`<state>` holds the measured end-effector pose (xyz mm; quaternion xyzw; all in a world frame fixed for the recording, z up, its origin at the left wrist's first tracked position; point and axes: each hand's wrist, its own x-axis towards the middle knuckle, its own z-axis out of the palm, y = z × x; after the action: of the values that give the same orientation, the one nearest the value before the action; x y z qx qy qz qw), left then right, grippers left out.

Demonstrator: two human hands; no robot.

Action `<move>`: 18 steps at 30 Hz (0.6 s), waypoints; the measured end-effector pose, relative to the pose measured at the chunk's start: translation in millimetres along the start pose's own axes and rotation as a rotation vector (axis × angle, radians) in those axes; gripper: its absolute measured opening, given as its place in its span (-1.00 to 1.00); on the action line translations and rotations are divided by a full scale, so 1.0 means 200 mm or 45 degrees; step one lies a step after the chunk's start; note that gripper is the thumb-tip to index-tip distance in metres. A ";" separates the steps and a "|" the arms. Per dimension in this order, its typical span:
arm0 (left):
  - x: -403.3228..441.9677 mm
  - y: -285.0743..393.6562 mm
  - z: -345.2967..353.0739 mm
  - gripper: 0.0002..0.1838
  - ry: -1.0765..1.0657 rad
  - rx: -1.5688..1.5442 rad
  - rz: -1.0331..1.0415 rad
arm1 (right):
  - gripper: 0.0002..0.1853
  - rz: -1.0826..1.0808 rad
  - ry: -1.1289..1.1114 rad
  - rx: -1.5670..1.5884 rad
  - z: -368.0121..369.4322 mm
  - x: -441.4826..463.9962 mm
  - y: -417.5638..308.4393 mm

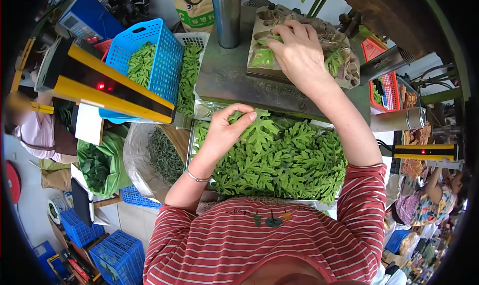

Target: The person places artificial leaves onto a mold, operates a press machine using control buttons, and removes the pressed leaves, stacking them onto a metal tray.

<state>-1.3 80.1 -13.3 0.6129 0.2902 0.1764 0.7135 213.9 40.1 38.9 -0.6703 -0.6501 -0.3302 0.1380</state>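
Left hand: pinching a lobed leaf (262, 132) between thumb and fingertips, the left hand (230, 125) at the centre of the frame; a bracelet (198, 178) rings the wrist
Right hand: fingers bent downward at the upper centre, the right hand (301, 54) over a beige plate (264, 23); whether its fingertips pinch a leaf, I cannot tell
Beige plate: upper centre to upper right, dark curved outlines on its face; one leaf piece (263, 58) lies under the thumb side of the hand, another leaf piece (334, 62) right of the wrist
Plate's support: a dull green metal bed (227, 75); a steel column (227, 18) stands left of the plate
Leaf pile: loose green leaves (282, 160) heaped in a metal tray (191, 142), just below the bed, centre of the frame
Upper left: a blue basket (169, 50) with more leaves inside; a yellow-and-black bar (117, 88) slants in front, a red light on it
Left of the tray: a clear plastic bag (135, 150) holding thin stems (164, 155); beside it, a green bag (119, 166) of dark leaves
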 end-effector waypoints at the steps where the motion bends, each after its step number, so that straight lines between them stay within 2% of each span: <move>1: 0.00 0.00 0.00 -0.93 0.007 -0.018 -0.022 | -0.86 -0.003 0.024 -0.014 0.01 0.01 -0.01; 4: -0.04 0.01 -0.01 -0.93 0.015 -0.047 -0.048 | -0.89 -0.005 0.112 -0.074 -0.01 0.02 -0.03; 6: -0.07 0.03 -0.02 -0.91 0.121 -0.031 0.036 | -0.90 -0.009 0.154 -0.113 -0.08 -0.01 -0.07; 9: -0.10 0.03 0.00 -0.90 0.224 -0.025 0.119 | -0.94 0.412 -0.017 0.883 -0.29 -0.22 -0.32; 10: -0.10 0.02 0.04 -0.89 0.293 0.175 0.383 | -0.93 0.554 -0.129 1.150 -0.34 -0.27 -0.40; 11: -0.09 0.01 0.08 -0.88 0.355 0.376 0.650 | -0.93 0.560 -0.118 1.135 -0.34 -0.30 -0.45; 13: -0.10 -0.01 0.15 -0.86 0.464 0.771 1.186 | -0.90 1.011 -0.163 1.723 -0.35 -0.38 -0.51; 18: -0.20 0.00 0.21 -0.84 0.238 0.757 1.201 | -0.88 1.288 0.068 1.926 -0.36 -0.48 -0.50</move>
<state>-5.8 22.6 -2.8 0.8325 0.0840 0.4403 0.3256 105.6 -66.8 8.6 -0.5983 -0.3182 0.2692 0.6844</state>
